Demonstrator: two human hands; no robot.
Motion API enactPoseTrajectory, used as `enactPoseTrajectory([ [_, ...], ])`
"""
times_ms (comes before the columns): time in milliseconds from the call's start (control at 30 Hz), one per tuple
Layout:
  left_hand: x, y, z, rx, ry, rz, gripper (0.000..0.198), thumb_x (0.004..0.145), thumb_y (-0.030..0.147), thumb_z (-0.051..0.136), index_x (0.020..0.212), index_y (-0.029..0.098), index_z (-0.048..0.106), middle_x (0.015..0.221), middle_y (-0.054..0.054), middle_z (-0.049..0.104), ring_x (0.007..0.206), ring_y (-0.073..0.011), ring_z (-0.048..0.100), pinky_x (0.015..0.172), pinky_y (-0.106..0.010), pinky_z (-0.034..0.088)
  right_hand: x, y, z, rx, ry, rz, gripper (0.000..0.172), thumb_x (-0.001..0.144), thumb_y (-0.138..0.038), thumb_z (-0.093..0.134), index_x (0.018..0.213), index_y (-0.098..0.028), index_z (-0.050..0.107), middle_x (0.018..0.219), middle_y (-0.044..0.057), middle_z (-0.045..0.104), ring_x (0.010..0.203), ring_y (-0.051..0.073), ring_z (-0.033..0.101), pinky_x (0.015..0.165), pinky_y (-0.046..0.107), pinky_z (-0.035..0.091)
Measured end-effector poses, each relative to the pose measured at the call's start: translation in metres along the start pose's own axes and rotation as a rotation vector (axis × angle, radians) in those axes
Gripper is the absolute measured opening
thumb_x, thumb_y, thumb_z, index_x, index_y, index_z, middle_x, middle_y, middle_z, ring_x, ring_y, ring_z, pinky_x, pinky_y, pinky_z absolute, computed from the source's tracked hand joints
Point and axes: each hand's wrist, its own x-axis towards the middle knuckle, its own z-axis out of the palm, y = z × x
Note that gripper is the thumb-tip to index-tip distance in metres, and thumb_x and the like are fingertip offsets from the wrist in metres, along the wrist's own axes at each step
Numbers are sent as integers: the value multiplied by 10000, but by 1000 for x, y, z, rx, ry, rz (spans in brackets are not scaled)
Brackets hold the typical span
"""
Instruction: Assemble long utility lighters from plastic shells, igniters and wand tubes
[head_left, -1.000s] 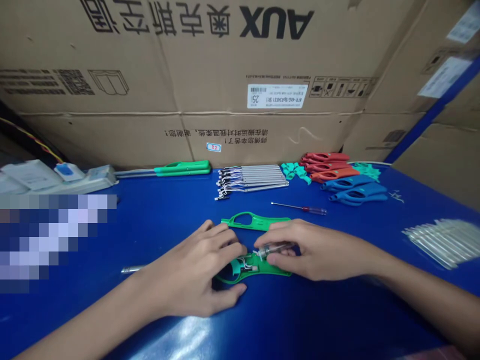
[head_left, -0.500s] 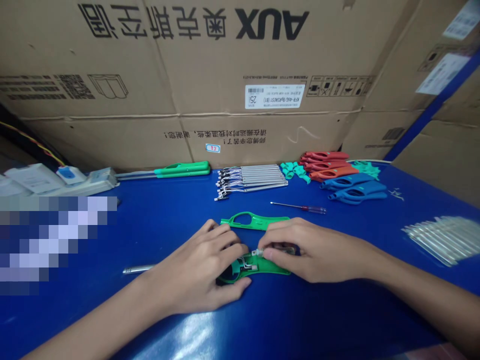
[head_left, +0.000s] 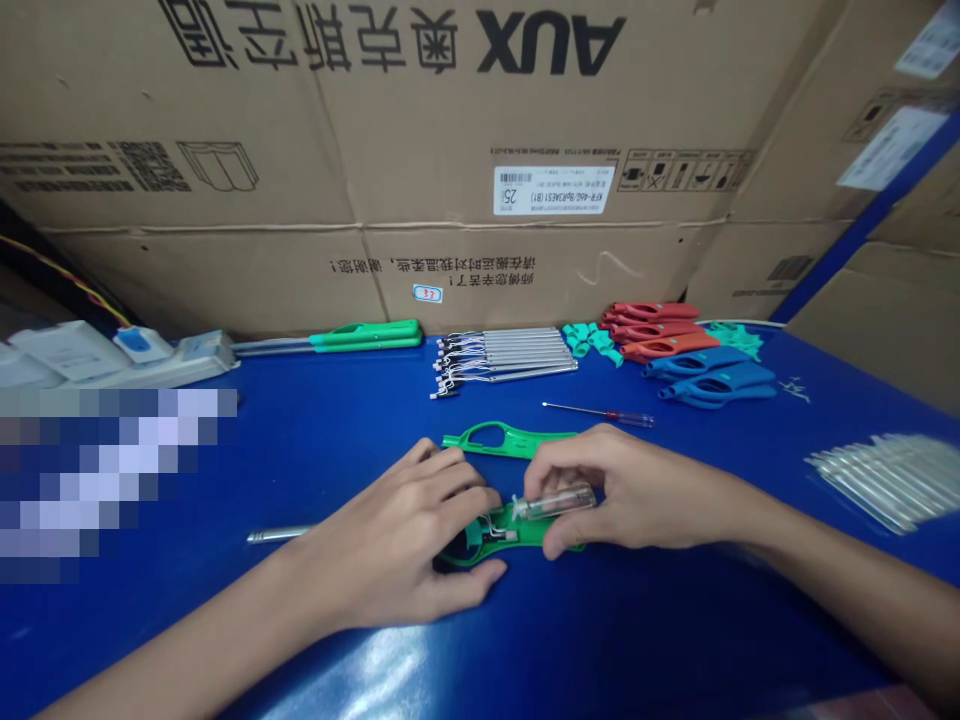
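Note:
A green plastic lighter half-shell (head_left: 501, 535) lies on the blue table (head_left: 600, 640) between my hands. My left hand (head_left: 405, 545) curls over its left end, fingers pressed on it. My right hand (head_left: 622, 490) pinches a clear tube (head_left: 555, 500) just above the shell's right part. A metal rod (head_left: 274, 536) sticks out leftwards from under my left hand. The other green half-shell (head_left: 502, 440) lies just behind my fingers.
Along the back stand big cardboard boxes (head_left: 450, 150). In front of them lie a finished green lighter (head_left: 352, 337), a row of metal tubes with wires (head_left: 502, 358), red shells (head_left: 656, 330), blue shells (head_left: 712, 382) and a small screwdriver (head_left: 600, 413). Clear tubes (head_left: 885, 480) lie at right.
My right hand has lifted the clear tube slightly off the shell, so the tube now shows in full between thumb and fingers. My left hand has barely moved.

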Motion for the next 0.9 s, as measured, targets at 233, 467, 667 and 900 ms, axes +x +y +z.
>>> enactPoseTrajectory([
  [233, 2, 0, 0, -1, 5, -3, 255, 880, 379, 602, 1053, 200, 655, 942, -58, 666, 932, -264, 632, 966, -546, 420, -4, 1, 4, -374, 93, -11, 112, 845, -290, 669, 902, -194, 656, 735, -19, 640, 642, 110, 532, 588, 227, 377],
  [467, 2, -3, 2, -52, 15, 29, 240, 897, 338, 596, 1048, 164, 665, 937, -72, 657, 909, -246, 629, 900, -441, 495, -2, 3, 11, -468, 95, -170, 78, 893, -228, 633, 912, -158, 659, 870, 28, 633, 782, 145, 569, 696, 263, 419],
  [667, 3, -4, 3, -65, 41, 70, 232, 918, 312, 575, 1060, 154, 667, 916, -70, 655, 889, -228, 625, 861, -394, 512, 0, 7, 12, -466, 113, -200, 81, 897, -216, 633, 937, -150, 660, 881, 34, 626, 799, 151, 567, 706, 265, 423],
  [900, 3, -4, 3, -55, 40, 69, 250, 920, 326, 576, 1068, 148, 669, 921, -77, 658, 893, -237, 626, 856, -411, 512, 0, 8, 14, -466, 116, -205, 81, 895, -213, 641, 942, -148, 655, 882, 31, 624, 792, 145, 565, 697, 260, 421],
])
